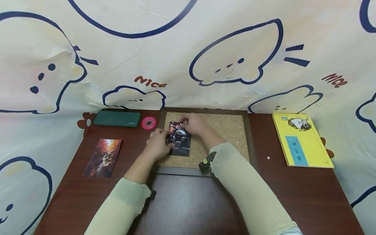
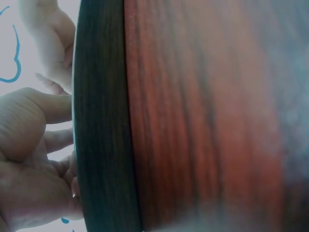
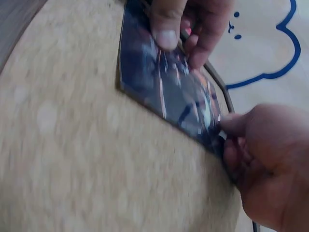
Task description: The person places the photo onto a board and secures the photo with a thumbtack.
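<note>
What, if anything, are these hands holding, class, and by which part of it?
A glossy photo print: the left hand grips its left edge, and the right hand holds it near its upper right corner.

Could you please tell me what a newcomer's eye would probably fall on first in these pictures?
Probably the cartoon backdrop, whose bold blue outlines rise behind and beside the table. The bright yellow book at the right of the head view might come next. Then perhaps the dark photo, held by the left hand and right hand over the cork board.
</note>
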The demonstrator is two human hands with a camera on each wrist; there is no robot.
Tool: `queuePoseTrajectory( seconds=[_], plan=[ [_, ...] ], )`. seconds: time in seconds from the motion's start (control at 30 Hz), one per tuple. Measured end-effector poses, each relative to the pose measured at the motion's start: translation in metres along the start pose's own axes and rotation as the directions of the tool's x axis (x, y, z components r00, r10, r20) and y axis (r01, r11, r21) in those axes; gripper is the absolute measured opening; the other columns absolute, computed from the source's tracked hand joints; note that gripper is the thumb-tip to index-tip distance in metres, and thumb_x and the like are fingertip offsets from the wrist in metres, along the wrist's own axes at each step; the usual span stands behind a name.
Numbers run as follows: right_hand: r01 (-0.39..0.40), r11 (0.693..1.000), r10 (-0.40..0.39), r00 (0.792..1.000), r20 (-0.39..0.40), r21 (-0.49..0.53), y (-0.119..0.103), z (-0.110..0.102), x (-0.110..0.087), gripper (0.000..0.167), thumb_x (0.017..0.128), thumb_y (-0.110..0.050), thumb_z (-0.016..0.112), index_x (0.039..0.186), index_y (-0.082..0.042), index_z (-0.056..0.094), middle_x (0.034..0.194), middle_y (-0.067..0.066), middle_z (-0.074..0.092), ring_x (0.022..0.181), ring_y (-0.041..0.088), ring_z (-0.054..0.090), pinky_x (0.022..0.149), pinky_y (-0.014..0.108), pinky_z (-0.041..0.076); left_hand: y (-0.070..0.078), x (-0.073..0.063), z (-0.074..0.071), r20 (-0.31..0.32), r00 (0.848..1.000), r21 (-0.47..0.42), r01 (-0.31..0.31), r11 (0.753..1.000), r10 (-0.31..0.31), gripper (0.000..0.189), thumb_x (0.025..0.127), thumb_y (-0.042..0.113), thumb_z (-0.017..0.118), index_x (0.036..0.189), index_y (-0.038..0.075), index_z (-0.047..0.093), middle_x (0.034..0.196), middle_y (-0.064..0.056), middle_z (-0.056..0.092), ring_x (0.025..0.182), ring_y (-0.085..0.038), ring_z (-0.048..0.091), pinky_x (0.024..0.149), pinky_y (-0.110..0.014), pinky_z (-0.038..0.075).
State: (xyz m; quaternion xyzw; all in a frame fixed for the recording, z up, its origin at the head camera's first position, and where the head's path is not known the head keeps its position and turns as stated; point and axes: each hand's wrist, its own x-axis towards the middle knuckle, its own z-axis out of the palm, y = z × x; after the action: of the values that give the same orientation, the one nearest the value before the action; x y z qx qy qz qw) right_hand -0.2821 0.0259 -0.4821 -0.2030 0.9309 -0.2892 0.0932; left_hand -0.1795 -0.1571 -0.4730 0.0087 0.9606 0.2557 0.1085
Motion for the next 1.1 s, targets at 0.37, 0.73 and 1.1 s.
queuePoseTrajectory(
  seconds=[0.37, 0.73, 1.1],
  plan=[
    [0.052, 0.989, -0.056, 0.998, 0.024, 0.141, 0.015, -0.003, -0.012, 0.029, 0.091, -0.014, 0.078, 0.12, -0.013, 0.075, 0.102, 0.003, 0.066, 0.092, 0.019, 0.06, 0.084, 0.033, 0.051, 0.0, 0.0, 0.0, -0.002, 1.0, -0.011, -0.013, 1.0, 0.013, 0.062, 0.094, 0.028, 0.077, 0.148, 0.006, 0.056, 0.148, -0.021, 0.045, 0.135, -0.04, 0.04, 0.102, -0.06, 0.037],
    [0.039, 0.995, -0.044, 0.998, 0.049, 0.093, 0.012, 0.003, -0.015, 0.033, 0.095, -0.016, 0.073, 0.127, -0.013, 0.073, 0.108, 0.003, 0.066, 0.097, 0.018, 0.06, 0.089, 0.035, 0.051, -0.002, -0.003, 0.004, -0.009, 1.0, -0.026, -0.015, 1.0, 0.015, 0.062, 0.093, 0.027, 0.078, 0.148, 0.006, 0.056, 0.145, -0.02, 0.047, 0.131, -0.039, 0.041, 0.098, -0.058, 0.037],
    [0.056, 0.997, -0.06, 0.994, 0.088, 0.054, 0.007, -0.002, -0.011, 0.032, 0.096, -0.014, 0.07, 0.127, -0.01, 0.073, 0.108, 0.005, 0.066, 0.099, 0.02, 0.06, 0.092, 0.035, 0.05, -0.002, -0.001, 0.001, -0.01, 1.0, -0.022, -0.018, 1.0, 0.018, 0.064, 0.092, 0.027, 0.078, 0.148, 0.006, 0.056, 0.146, -0.02, 0.047, 0.132, -0.038, 0.041, 0.099, -0.058, 0.038]
  ],
)
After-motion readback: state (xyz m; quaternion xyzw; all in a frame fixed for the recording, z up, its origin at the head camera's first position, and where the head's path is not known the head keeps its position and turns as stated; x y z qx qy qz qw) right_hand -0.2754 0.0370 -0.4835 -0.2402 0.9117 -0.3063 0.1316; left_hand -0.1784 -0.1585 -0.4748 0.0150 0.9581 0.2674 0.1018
